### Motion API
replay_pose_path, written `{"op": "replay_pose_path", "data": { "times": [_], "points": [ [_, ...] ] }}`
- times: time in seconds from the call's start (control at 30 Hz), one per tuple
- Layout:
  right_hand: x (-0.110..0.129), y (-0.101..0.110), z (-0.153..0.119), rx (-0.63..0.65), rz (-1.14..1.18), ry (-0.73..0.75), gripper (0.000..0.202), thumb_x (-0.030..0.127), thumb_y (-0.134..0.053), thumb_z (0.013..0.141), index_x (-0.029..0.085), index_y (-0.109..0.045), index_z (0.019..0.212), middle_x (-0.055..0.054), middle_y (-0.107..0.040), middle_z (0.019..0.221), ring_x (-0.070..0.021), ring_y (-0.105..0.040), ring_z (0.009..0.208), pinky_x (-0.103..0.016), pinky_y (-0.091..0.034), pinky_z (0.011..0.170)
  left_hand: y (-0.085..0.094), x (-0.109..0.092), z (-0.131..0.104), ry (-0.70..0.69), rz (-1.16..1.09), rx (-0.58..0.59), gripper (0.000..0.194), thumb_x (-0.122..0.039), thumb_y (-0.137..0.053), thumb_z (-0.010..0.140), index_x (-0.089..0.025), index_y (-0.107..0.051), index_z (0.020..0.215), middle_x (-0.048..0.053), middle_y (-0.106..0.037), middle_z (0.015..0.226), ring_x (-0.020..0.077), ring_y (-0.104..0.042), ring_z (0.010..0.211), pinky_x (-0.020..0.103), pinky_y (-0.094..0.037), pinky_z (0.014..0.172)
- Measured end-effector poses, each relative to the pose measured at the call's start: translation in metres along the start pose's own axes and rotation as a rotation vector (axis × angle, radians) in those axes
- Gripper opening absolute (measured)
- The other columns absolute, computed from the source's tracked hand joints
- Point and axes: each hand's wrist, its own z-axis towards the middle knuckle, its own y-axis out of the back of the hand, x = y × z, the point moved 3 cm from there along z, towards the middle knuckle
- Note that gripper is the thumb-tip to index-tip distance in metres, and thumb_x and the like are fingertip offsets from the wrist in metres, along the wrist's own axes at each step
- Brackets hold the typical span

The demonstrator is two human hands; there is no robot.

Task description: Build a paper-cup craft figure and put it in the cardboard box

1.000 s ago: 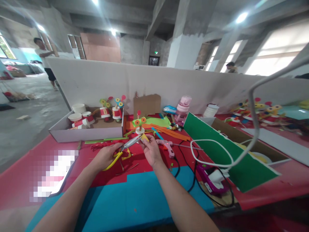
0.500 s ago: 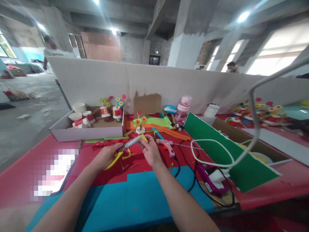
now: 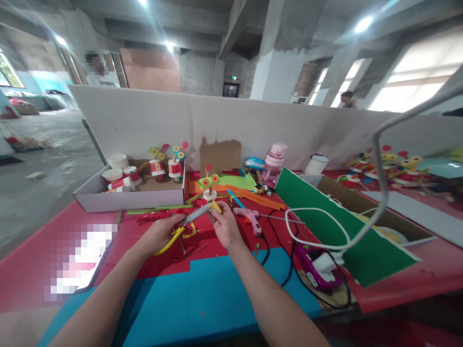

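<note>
My left hand (image 3: 162, 234) is closed around the yellow handles of a pair of scissors (image 3: 197, 215), whose blades point right and away from me. Pinched in the fingers of my right hand (image 3: 226, 225) is a small piece of yellow paper (image 3: 216, 207). The blade tips meet the yellow paper at its left edge; whether they cut into it I cannot tell. Just beyond stands a paper-cup figure (image 3: 210, 185) with a green head, orange eyes and springy arms. A pink glue gun (image 3: 249, 218) lies right of my right hand. Yellow scraps (image 3: 189, 231) lie beneath the scissors.
At the left is a box (image 3: 130, 200) with white cups and cup figures. A green-sided box (image 3: 340, 231) stands at the right, behind a white cable (image 3: 383, 168) and a purple power strip (image 3: 318, 274). Orange strips (image 3: 253, 196) lie at the back. A person (image 3: 99, 72) stands beyond the partition.
The person at the far left has moved rightward behind the partition. My hands, the scissors and the yellow paper look almost unmoved.
</note>
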Motion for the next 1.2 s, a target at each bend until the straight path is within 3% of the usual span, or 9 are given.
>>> {"op": "replay_pose_path", "data": {
  "times": [0.3,0.57,0.7,0.9,1.2],
  "points": [
    [-0.002,-0.001,0.0,-0.013,0.007,-0.025,0.029,0.018,-0.075,0.068,0.023,-0.054,0.088,0.002,-0.068,0.095,-0.0127,-0.064,0.097,-0.033,-0.046,0.1,-0.002,0.002,0.0,-0.001,-0.037,0.0,0.033,-0.038,-0.052,0.087,-0.019,-0.06,0.113,0.008,-0.071,0.088,0.0225,-0.066,0.079,0.025,-0.046,0.067],
    [0.003,0.0,0.0,-0.001,-0.039,0.037,0.027,0.018,-0.076,0.069,0.024,-0.057,0.088,0.004,-0.065,0.096,-0.0124,-0.063,0.096,-0.033,-0.048,0.098,-0.002,0.002,0.0,0.007,-0.067,0.002,0.032,-0.037,-0.053,0.085,-0.018,-0.061,0.11,0.007,-0.071,0.086,0.0215,-0.065,0.076,0.024,-0.047,0.064],
    [0.001,0.002,0.002,-0.018,-0.057,0.053,0.022,0.023,-0.074,0.073,0.024,-0.059,0.09,0.002,-0.066,0.097,-0.0127,-0.064,0.095,-0.03,-0.049,0.093,0.0,0.001,-0.001,0.016,-0.062,-0.011,0.036,-0.036,-0.051,0.086,-0.019,-0.059,0.116,0.008,-0.071,0.093,0.022,-0.066,0.081,0.025,-0.048,0.069],
    [0.001,0.004,0.005,-0.068,-0.051,0.014,0.031,0.027,-0.072,0.074,0.022,-0.063,0.103,-0.002,-0.067,0.11,-0.0152,-0.063,0.102,-0.03,-0.047,0.098,0.002,0.007,-0.002,0.057,0.06,-0.023,0.043,-0.034,-0.048,0.087,-0.023,-0.051,0.128,0.01,-0.068,0.113,0.026,-0.065,0.098,0.029,-0.049,0.08],
    [0.0,0.0,0.001,-0.088,-0.111,0.04,0.028,0.026,-0.073,0.073,0.023,-0.058,0.096,0.001,-0.067,0.098,-0.0146,-0.064,0.094,-0.032,-0.05,0.092,-0.002,-0.017,-0.002,0.028,0.039,0.022,0.039,-0.036,-0.044,0.09,-0.022,-0.049,0.126,0.012,-0.068,0.108,0.0257,-0.066,0.094,0.029,-0.048,0.078]
  ]
}}
